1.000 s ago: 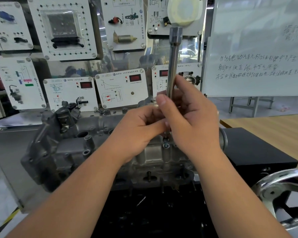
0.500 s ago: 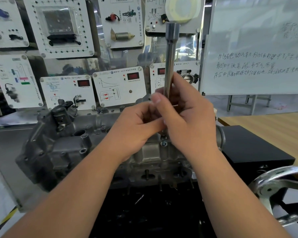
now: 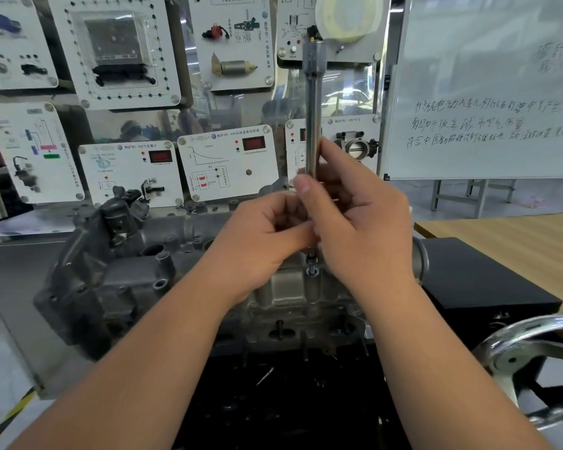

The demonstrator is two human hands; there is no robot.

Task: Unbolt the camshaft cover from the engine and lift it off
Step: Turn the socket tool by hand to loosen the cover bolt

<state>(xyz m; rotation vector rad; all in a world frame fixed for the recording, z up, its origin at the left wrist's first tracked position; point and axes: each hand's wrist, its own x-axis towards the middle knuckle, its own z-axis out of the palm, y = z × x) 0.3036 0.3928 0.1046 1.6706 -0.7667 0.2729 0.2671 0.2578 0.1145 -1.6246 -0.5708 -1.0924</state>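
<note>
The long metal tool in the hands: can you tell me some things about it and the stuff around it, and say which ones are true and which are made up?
1. Both hands hold the long metal tool. True: the left hand and the right hand both grip its lower part.
2. The tool lies flat on the engine. False: it stands nearly upright, its lower end on a bolt in the camshaft cover.
3. A whiteboard with handwriting stands on the right. True.
4. The whiteboard is blank. False: it has lines of handwriting.
5. A shiny metal handwheel sits at the lower right. True.
6. The cover is already lifted off. False: it sits on the engine.
</note>
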